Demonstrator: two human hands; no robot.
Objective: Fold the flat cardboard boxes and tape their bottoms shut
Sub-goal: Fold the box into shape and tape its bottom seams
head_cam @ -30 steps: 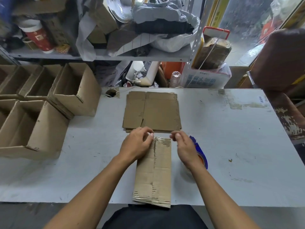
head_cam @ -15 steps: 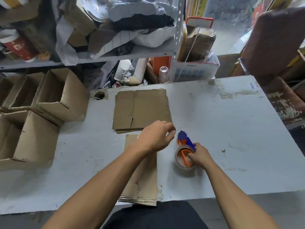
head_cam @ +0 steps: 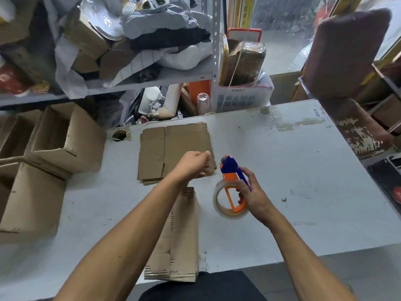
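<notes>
We see our right hand [head_cam: 251, 193] gripping the orange-and-blue plastic tape dispenser [head_cam: 231, 187] with its glossy clear roll just right of the corrugated folded box [head_cam: 180, 242], whose far end our left forearm hides, while our left hand [head_cam: 192, 165], fingers curled, hovers over the flat cardboard stack [head_cam: 171, 148] on the scuffed grey counter [head_cam: 303, 170], and whether it pinches anything we cannot tell.

Behind the grey table [head_cam: 303, 170] stands a metal shelf [head_cam: 152, 80] heaped with grey and black plastic bags [head_cam: 165, 20], scraps of card and white wrapping. Beneath it sit a white jug [head_cam: 152, 101], an orange container [head_cam: 199, 89] and a clear plastic bottle [head_cam: 203, 103]. To the right, a white printed carton [head_cam: 243, 98] holds a brown wrapped bundle [head_cam: 243, 59]. A worn brown chair [head_cam: 345, 61] stands at the table's far right corner. A round hole [head_cam: 119, 135] pierces the tabletop near its back edge.
</notes>
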